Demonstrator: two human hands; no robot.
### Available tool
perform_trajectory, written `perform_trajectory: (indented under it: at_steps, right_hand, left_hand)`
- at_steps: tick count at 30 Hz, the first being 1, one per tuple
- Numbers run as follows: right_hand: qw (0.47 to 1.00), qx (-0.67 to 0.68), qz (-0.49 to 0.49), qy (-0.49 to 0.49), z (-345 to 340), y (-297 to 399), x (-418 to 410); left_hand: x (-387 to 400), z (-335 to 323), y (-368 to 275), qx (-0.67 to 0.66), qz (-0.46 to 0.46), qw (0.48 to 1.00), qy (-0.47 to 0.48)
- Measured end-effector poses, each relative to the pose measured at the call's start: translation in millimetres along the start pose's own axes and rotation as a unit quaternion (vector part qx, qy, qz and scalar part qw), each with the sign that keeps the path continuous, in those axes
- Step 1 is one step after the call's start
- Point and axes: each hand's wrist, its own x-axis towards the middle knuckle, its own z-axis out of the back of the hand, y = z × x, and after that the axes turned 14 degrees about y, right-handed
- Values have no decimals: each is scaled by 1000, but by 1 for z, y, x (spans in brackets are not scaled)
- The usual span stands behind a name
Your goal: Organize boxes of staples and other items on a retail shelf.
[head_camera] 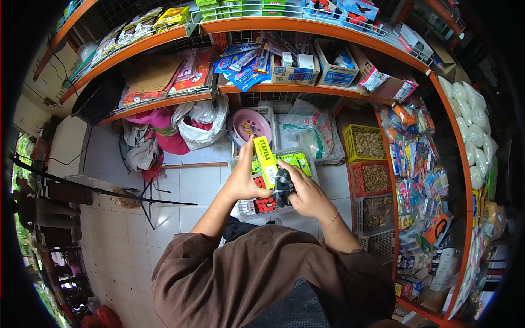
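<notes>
My left hand holds a long yellow-green staples box upright, thumb on its near end and fingers along its left side. A bunched dark patterned cloth is in my right hand, pressed against the right side of the box near its lower end. Below both hands a clear plastic bin sits on the floor, partly hidden by them. Inside it are several red cylindrical items and green boxes.
Behind the bin are a pink basin and a crate with plastic bags. Orange-edged shelves full of goods arch overhead. Stacked crates stand to the right. A thin black stand is on the tiled floor at left.
</notes>
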Motion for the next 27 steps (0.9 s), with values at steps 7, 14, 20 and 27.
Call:
perform_trajectory:
  at_steps: [7,14,20,27]
  right_hand:
    - [991,36,-61,-114,23,5,1]
    - [988,11,153,-33,25,-11,31]
    - [975,-140,70,-156,36,-11,47]
    - [978,-65,194,26,30,28,31]
  left_hand:
    - [-10,-3,-1,-102,57,993,35]
    - [-14,5,-34,-64,-19,995,73]
    - [-14,4,-50,-30,-11,996,80]
    - [-14,9,-17,-280,50,956,73]
